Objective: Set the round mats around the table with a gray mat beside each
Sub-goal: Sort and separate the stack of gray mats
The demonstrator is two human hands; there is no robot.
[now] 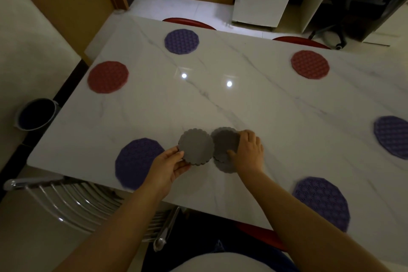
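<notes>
1. White marble-look counter point(242, 99), six round mats spread around its edge.
2. Purple round mat point(181, 41) at the far edge, red round mat point(310, 64) further right along that edge, a second red mat point(108, 77) at the left end.
3. Another purple mat point(391, 136) at the right end, cut by the picture's edge; two more on the near edge, one left point(134, 162) and one right point(322, 202).
4. Left hand point(169, 166) closed on a single gray mat point(196, 146), thumb on top at its left rim, fingers beneath; mat lifted and tilted, just right of the near-left purple mat.
5. Right hand point(249, 150) curled over a small stack of gray mats point(225, 146) lying on the counter, fingertips on the top one, thumb at its near rim; number in the stack not clear.
6. Held gray mat overlapping the stack's left edge.
7. No gray mat beside any round mat at the far edge or either end.
8. Chrome chair back point(66, 199) below the near-left corner; dark bucket point(36, 115) on the floor at left.
</notes>
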